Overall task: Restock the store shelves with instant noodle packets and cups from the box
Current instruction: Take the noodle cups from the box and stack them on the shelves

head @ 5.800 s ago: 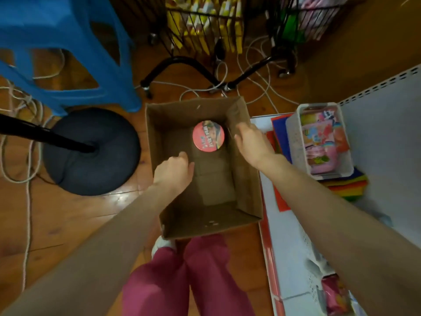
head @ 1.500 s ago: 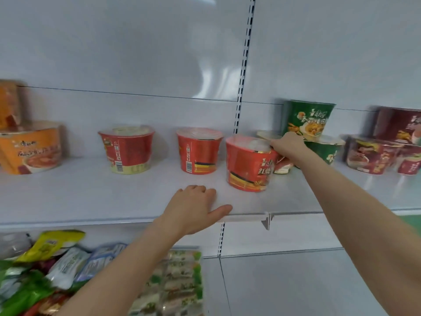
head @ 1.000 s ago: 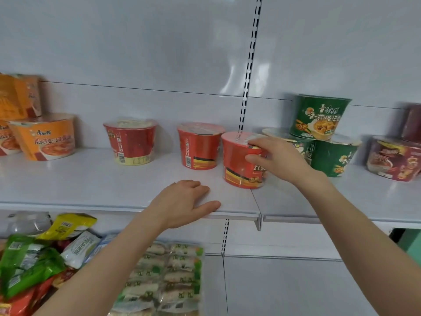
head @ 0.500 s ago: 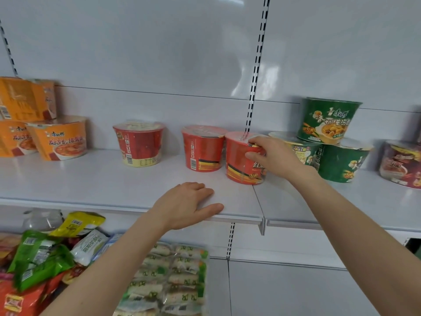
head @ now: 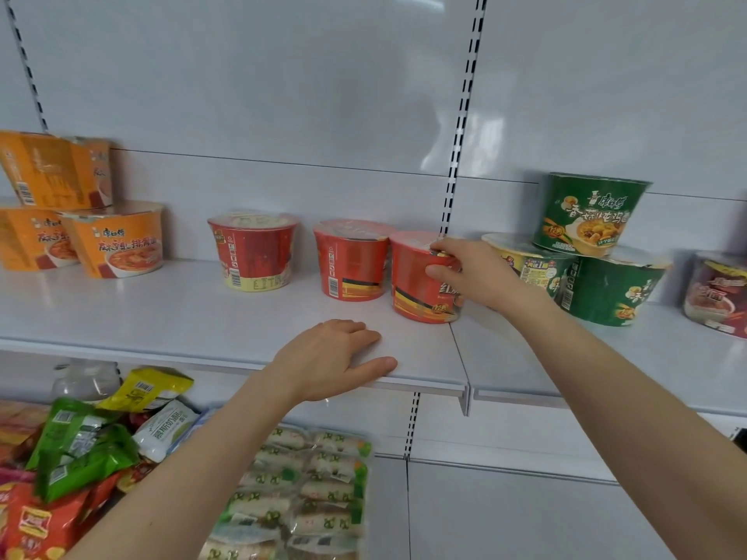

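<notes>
A red noodle cup [head: 416,284] stands on the white shelf [head: 169,313], near the seam between two shelf boards. My right hand [head: 473,272] grips it from the right, fingers over its rim and side. Two more red cups [head: 351,260] [head: 254,252] stand in a row to its left. My left hand [head: 335,361] rests flat on the shelf's front edge, fingers spread, holding nothing. The box is out of view.
Orange noodle bowls [head: 117,240] are stacked at the far left. Green bowls [head: 590,216] are stacked right of my hand, and dark red bowls [head: 719,293] sit at the right edge. Snack packets [head: 85,450] and wrapped packs [head: 299,491] fill the lower shelf.
My right hand brought the red cup from the box on the floor to the shelf and slid it back beside the other red cups. My left hand stayed on the shelf edge.
</notes>
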{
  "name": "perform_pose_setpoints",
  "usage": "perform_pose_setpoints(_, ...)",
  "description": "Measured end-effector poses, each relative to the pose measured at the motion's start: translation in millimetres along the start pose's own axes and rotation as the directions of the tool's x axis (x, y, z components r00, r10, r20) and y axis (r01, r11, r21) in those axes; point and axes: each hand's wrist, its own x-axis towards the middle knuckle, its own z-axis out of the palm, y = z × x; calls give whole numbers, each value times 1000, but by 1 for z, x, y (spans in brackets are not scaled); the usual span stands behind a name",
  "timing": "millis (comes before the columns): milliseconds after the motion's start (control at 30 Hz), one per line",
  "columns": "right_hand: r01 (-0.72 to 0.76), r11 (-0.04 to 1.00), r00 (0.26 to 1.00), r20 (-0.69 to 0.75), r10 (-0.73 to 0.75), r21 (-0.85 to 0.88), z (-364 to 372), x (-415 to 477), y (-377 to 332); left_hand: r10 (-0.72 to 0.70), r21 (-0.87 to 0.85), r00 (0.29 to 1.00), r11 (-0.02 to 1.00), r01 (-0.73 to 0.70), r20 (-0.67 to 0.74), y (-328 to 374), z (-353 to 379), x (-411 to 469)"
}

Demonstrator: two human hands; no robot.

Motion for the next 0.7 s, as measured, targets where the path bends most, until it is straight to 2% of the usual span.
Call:
perform_pose_setpoints(433, -97, 991, 995, 11, 98, -90, 13, 28, 10, -11, -2, 1000, 1000, 11, 5, -4, 3, 3)
perform_pose_setpoints(700, -96, 987, 995, 8, 98, -125, 18, 34, 14, 0, 4, 1000, 1000, 0, -6, -3, 2, 3)
